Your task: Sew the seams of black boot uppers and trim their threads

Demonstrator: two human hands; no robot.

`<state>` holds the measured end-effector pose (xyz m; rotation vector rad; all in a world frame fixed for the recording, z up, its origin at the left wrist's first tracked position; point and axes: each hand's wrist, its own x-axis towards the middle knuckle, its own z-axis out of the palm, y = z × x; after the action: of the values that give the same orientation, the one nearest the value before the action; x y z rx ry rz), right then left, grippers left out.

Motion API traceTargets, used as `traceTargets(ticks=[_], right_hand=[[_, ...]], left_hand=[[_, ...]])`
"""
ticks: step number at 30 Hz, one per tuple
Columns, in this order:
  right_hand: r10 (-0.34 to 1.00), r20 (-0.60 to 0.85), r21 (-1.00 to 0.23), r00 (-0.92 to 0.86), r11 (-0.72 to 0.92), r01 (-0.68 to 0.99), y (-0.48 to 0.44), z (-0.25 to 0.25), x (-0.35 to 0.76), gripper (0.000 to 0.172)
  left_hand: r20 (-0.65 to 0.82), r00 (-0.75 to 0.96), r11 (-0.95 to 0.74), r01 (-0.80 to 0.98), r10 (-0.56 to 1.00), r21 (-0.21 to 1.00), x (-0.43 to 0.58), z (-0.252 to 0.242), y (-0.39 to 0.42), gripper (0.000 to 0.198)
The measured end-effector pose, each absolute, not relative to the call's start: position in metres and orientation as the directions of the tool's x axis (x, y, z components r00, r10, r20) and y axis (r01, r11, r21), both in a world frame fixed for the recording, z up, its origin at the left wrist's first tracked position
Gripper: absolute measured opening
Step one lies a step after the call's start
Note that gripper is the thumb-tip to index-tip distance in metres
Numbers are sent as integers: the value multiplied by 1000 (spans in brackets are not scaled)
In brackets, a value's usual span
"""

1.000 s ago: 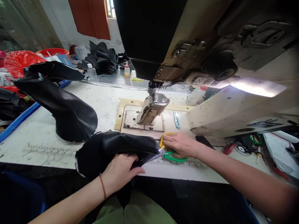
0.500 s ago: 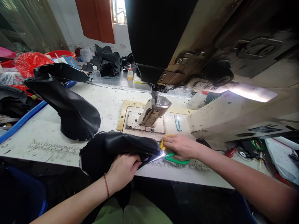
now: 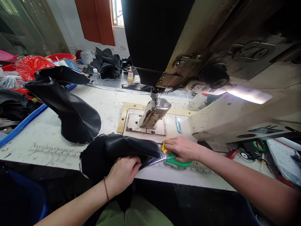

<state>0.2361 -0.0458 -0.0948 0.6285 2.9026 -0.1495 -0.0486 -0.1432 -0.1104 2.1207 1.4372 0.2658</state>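
The black leather piece (image 3: pixel 117 149) is a soft, glossy folded tube. It lies on its side at the front edge of the worktable (image 3: pixel 105 103), and a pale raw edge shows at its lower left. The left hand (image 3: pixel 123 174) is closed over its near side, fingers curled in, pressing it down. The right hand (image 3: pixel 182 147) grips the yellow-and-green-handled scissors (image 3: pixel 169 157), whose blades meet the piece's right end. Leather covers the tips, so it cannot be told whether the blades are parted. Part of the piece drops below the table edge into shadow over the lap.

The sewing machine (image 3: pixel 211 62) fills the upper right and is cut off by the frame. Its presser foot (image 3: pixel 152 111) stands just behind the piece, apart from it. Blue thread snips (image 3: pixel 178 123) lie beside the needle plate. A second leather shaft (image 3: pixel 70 110) stands upright to the left, near but not touching. Bare tabletop shows behind both leather pieces and along the printed ruler (image 3: pixel 56 150) at the front edge.
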Motion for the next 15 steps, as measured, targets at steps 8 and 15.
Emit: traceTargets(ticks=[8, 15], right_hand=[[380, -181, -51, -907, 917, 395, -47, -95, 227, 12], [355, -187, -47, -916, 928, 370, -48, -91, 210, 18]], left_hand=[[33, 407, -351, 740, 913, 573, -52, -117, -146, 16], [221, 396, -446, 678, 891, 585, -54, -123, -147, 19]])
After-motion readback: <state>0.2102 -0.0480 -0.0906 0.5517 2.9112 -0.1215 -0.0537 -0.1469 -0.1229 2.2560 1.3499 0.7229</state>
